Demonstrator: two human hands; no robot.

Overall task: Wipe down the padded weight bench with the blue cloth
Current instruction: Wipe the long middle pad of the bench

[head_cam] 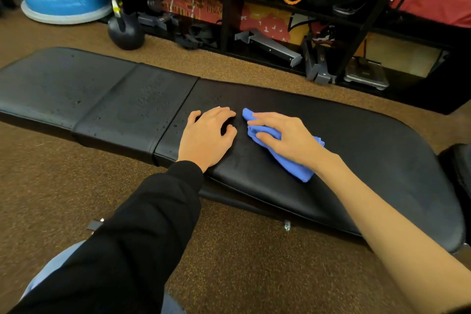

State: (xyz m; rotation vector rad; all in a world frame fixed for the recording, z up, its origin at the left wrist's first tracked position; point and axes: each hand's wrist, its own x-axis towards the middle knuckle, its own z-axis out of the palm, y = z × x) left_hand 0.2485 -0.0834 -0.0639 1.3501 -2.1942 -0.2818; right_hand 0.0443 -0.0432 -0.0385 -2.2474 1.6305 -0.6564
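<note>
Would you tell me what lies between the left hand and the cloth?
Between the left hand and the cloth there is only a narrow strip of bench padding, as the head view shows.

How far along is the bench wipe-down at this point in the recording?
Looks done: the long pad right of the blue cloth shows no droplets. In hand: the right hand holds that cloth bunched against the weight bench near its middle, while the left hand rests on the pad beside it. Left: droplets speckle the shorter pad sections to the left.
</note>
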